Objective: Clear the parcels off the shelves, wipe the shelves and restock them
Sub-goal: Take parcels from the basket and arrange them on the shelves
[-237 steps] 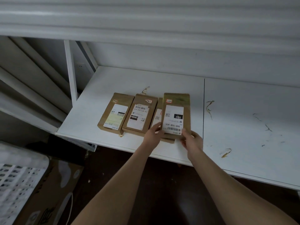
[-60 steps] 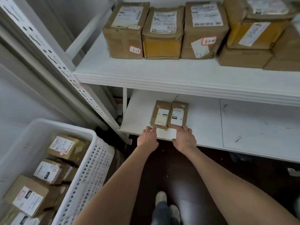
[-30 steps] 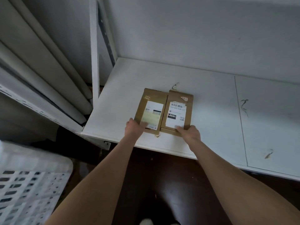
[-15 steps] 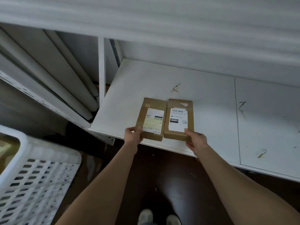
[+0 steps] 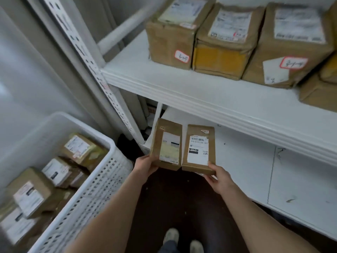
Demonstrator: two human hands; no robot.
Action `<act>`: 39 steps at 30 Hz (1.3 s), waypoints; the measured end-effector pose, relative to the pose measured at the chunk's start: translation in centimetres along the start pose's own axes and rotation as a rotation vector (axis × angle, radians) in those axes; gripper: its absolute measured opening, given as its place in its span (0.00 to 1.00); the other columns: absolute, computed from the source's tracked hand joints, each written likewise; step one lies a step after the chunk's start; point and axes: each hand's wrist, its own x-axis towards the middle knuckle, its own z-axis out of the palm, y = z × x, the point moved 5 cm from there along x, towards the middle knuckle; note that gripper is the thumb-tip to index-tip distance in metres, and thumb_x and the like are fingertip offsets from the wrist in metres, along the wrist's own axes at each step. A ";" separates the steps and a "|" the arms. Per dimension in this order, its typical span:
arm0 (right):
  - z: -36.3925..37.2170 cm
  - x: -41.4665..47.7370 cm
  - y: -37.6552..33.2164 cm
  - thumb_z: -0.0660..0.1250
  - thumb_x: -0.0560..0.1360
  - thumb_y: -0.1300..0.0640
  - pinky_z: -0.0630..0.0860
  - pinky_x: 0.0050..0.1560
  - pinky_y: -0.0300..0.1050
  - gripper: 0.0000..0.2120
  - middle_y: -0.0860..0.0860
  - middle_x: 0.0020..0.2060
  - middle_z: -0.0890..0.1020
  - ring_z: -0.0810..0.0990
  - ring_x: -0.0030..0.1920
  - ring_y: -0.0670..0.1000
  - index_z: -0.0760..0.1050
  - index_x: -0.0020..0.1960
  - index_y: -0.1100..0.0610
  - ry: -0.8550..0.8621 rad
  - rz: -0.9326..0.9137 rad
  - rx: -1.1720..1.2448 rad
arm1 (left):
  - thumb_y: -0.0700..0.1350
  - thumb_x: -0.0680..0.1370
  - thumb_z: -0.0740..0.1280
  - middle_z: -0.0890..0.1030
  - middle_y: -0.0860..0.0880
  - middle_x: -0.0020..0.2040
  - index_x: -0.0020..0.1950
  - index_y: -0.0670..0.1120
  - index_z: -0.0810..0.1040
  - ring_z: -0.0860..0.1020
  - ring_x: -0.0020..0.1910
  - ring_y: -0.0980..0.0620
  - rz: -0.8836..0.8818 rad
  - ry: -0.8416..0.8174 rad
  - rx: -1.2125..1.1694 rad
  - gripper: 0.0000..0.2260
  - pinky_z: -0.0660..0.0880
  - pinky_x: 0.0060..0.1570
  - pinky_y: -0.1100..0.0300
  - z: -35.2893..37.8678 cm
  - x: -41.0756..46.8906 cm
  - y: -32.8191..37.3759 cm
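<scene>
Both flat brown parcels, which half a second ago lay on the front edge of the lower shelf [image 5: 246, 170], are now lifted off it and held tilted in front of that edge, over the dark floor [image 5: 182, 198]; our view has also risen to take in the upper shelf [image 5: 200, 95]. We read on the right parcel [image 5: 198, 148] a white label with a barcode, a row of digits starting 010, and a black bar with 010 in white; a small red and white sticker sits near its top. On the left parcel [image 5: 166, 143] the label is white above and pale yellow below, its print too small to read. Our left hand [image 5: 145, 167] grips the left parcel at its near left corner, fingers curled under it, and our right hand [image 5: 218, 179] pinches the right parcel at its near right corner, thumb on top. These two parcels sit side by side, long edges touching. Taped brown boxes [image 5: 226, 41] stand in a row on the upper shelf, with blurred white labels and red-bordered stickers bearing handwriting that begins with 3. To the left a white perforated basket [image 5: 87, 198] holds more labelled parcels, beside a slotted white upright [image 5: 94, 70] and a grey wall [image 5: 27, 79]; our shoes [image 5: 182, 240] show below
</scene>
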 end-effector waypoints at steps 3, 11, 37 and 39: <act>1.9 -2.9 0.5 0.71 0.74 0.64 0.78 0.58 0.49 0.17 0.59 0.53 0.79 0.79 0.56 0.58 0.73 0.61 0.64 -0.096 0.023 -0.055 | 0.39 0.76 0.68 0.82 0.40 0.53 0.58 0.37 0.78 0.81 0.52 0.45 -0.003 -0.005 -0.038 0.12 0.78 0.54 0.53 -3.5 -3.0 1.0; 8.7 -7.8 3.5 0.70 0.74 0.66 0.77 0.58 0.51 0.13 0.60 0.52 0.79 0.78 0.60 0.60 0.72 0.57 0.62 -0.295 0.031 -0.246 | 0.39 0.79 0.66 0.82 0.46 0.40 0.56 0.38 0.77 0.82 0.39 0.51 0.109 0.157 -0.241 0.08 0.80 0.41 0.60 -14.4 -10.1 1.9; 46.0 -4.6 33.5 0.67 0.78 0.63 0.75 0.62 0.52 0.23 0.58 0.64 0.77 0.77 0.57 0.56 0.69 0.72 0.58 -0.325 -0.200 -0.914 | 0.39 0.82 0.59 0.77 0.39 0.61 0.67 0.37 0.70 0.77 0.54 0.46 -0.021 0.582 -0.659 0.14 0.74 0.56 0.54 -53.1 0.4 -5.9; 47.6 -3.3 34.5 0.66 0.78 0.62 0.73 0.64 0.54 0.22 0.57 0.66 0.75 0.76 0.60 0.57 0.70 0.71 0.57 -0.303 -0.236 -0.979 | 0.39 0.83 0.58 0.77 0.40 0.60 0.66 0.37 0.71 0.77 0.52 0.48 -0.039 0.560 -0.625 0.13 0.74 0.52 0.56 -53.3 2.0 -6.3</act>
